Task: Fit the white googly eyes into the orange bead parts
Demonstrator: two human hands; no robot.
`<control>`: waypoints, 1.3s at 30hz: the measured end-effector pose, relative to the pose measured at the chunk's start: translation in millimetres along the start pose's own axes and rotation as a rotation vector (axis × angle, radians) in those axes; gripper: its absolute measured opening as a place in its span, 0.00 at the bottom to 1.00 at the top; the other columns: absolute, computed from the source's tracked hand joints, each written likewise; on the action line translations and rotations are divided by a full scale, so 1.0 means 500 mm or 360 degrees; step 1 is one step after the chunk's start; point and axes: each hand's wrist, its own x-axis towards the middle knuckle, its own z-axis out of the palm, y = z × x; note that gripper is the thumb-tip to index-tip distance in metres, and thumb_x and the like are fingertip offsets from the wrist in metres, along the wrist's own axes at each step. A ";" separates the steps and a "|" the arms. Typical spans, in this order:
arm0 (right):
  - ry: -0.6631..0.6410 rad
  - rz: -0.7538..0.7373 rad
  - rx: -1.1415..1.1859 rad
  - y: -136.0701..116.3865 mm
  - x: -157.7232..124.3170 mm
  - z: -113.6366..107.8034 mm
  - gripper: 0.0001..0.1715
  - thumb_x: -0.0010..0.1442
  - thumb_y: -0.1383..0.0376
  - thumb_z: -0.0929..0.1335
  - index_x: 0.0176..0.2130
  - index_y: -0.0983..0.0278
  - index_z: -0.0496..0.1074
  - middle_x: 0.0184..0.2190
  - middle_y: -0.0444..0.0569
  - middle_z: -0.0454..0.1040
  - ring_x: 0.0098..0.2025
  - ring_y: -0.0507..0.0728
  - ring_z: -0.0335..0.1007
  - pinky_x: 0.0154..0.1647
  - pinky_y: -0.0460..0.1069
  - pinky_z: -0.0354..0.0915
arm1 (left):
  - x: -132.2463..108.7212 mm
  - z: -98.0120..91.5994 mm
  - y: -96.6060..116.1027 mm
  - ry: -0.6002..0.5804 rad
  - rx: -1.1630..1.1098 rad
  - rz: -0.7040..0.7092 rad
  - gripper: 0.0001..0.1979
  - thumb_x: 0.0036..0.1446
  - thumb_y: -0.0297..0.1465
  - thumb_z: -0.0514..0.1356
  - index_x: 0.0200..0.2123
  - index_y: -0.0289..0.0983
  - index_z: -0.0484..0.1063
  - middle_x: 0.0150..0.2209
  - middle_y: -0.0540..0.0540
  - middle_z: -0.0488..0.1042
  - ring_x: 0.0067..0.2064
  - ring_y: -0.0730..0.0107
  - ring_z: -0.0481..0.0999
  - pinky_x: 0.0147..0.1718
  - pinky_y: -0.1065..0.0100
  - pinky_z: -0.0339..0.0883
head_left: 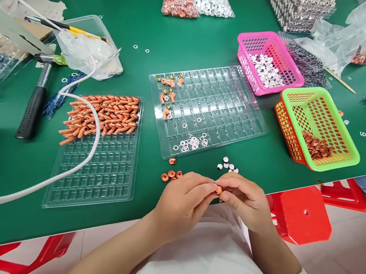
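Observation:
Between my fingertips, just over the table's front edge, is a small orange round part [218,189] with a dark edge. My left hand [184,201] pinches it from the left, fingers closed. From the other side, the thumb and fingers of my right hand [248,198] close on it too. Several orange discs with a centre hole [171,174] lie beyond my left hand. Small white-and-black caps [226,165] are scattered beyond my right hand. Farther back, a clear compartment tray [212,106] bears small orange pieces at its left and white rings [194,142] along the front.
At left, orange stems [103,113] fill the back of another clear tray [90,175], crossed by a white cable [97,129]. A hammer [33,102] lies behind. Right are a pink basket [253,86] of white caps and a green basket [348,152] with copper-coloured parts.

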 end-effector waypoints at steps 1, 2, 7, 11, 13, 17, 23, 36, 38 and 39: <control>-0.0003 0.0010 0.0020 0.000 0.000 0.000 0.14 0.62 0.69 0.68 0.48 0.59 0.74 0.37 0.50 0.75 0.38 0.54 0.73 0.35 0.49 0.74 | -0.001 -0.001 0.001 -0.0002 0.0013 0.0003 0.12 0.59 0.21 0.58 0.45 0.39 0.72 0.38 0.42 0.81 0.38 0.66 0.79 0.35 0.68 0.72; -0.0007 0.0024 0.0047 0.001 0.001 0.000 0.14 0.62 0.69 0.68 0.48 0.59 0.74 0.37 0.50 0.76 0.38 0.54 0.73 0.35 0.49 0.74 | -0.001 -0.002 0.002 -0.0003 0.0027 0.0011 0.12 0.59 0.21 0.58 0.45 0.39 0.72 0.38 0.42 0.81 0.38 0.66 0.79 0.35 0.69 0.72; -0.0050 0.0074 0.0297 0.003 0.003 -0.001 0.13 0.61 0.70 0.69 0.46 0.59 0.76 0.35 0.49 0.76 0.37 0.54 0.73 0.34 0.50 0.75 | 0.000 -0.006 0.004 0.0037 -0.0032 0.0050 0.15 0.57 0.17 0.57 0.44 0.38 0.73 0.36 0.43 0.82 0.36 0.68 0.80 0.34 0.71 0.73; -0.0071 0.0117 0.0450 0.006 0.004 -0.002 0.13 0.61 0.70 0.69 0.45 0.57 0.76 0.35 0.48 0.75 0.35 0.54 0.73 0.33 0.50 0.74 | 0.000 0.000 0.000 0.0101 -0.0094 0.0069 0.13 0.59 0.18 0.55 0.44 0.38 0.73 0.35 0.44 0.82 0.36 0.69 0.80 0.34 0.71 0.74; -0.0074 0.0153 0.0501 0.008 0.004 -0.002 0.14 0.61 0.70 0.70 0.45 0.56 0.77 0.35 0.48 0.75 0.35 0.54 0.73 0.34 0.50 0.73 | -0.002 0.005 -0.003 0.0149 -0.0091 0.0109 0.12 0.60 0.19 0.55 0.43 0.37 0.72 0.34 0.44 0.81 0.35 0.70 0.80 0.34 0.71 0.74; -0.0048 0.0190 0.0623 0.012 0.002 0.001 0.15 0.60 0.72 0.70 0.45 0.57 0.77 0.36 0.48 0.74 0.36 0.54 0.72 0.34 0.50 0.72 | -0.003 0.009 -0.004 0.0196 -0.0085 0.0140 0.11 0.59 0.18 0.57 0.42 0.35 0.73 0.34 0.43 0.81 0.36 0.70 0.80 0.34 0.71 0.74; -0.0041 0.0164 0.0633 0.017 0.001 0.005 0.14 0.59 0.72 0.71 0.44 0.58 0.77 0.35 0.48 0.74 0.37 0.54 0.71 0.35 0.49 0.71 | -0.002 0.005 -0.003 0.0188 -0.0059 0.0177 0.09 0.59 0.18 0.57 0.42 0.32 0.73 0.36 0.41 0.81 0.37 0.70 0.80 0.35 0.72 0.75; 0.0000 0.0052 0.0492 0.023 0.003 0.005 0.13 0.57 0.67 0.73 0.43 0.56 0.77 0.33 0.48 0.75 0.35 0.55 0.71 0.33 0.50 0.70 | -0.004 0.001 -0.004 0.0163 -0.0091 0.0247 0.10 0.60 0.18 0.56 0.43 0.31 0.73 0.37 0.39 0.80 0.38 0.69 0.79 0.33 0.72 0.75; 0.0007 0.0042 0.0491 0.024 0.003 0.006 0.13 0.57 0.68 0.73 0.43 0.55 0.77 0.33 0.48 0.75 0.35 0.55 0.71 0.33 0.50 0.70 | -0.002 0.000 -0.004 0.0154 -0.0080 0.0259 0.10 0.60 0.18 0.55 0.43 0.31 0.72 0.37 0.38 0.79 0.38 0.69 0.79 0.34 0.71 0.75; 0.0007 0.0040 0.0495 0.024 0.003 0.007 0.13 0.57 0.68 0.73 0.44 0.55 0.77 0.33 0.48 0.75 0.35 0.55 0.71 0.33 0.50 0.70 | -0.001 -0.001 -0.003 0.0151 -0.0075 0.0265 0.10 0.60 0.18 0.55 0.43 0.31 0.72 0.37 0.38 0.79 0.38 0.68 0.79 0.34 0.71 0.75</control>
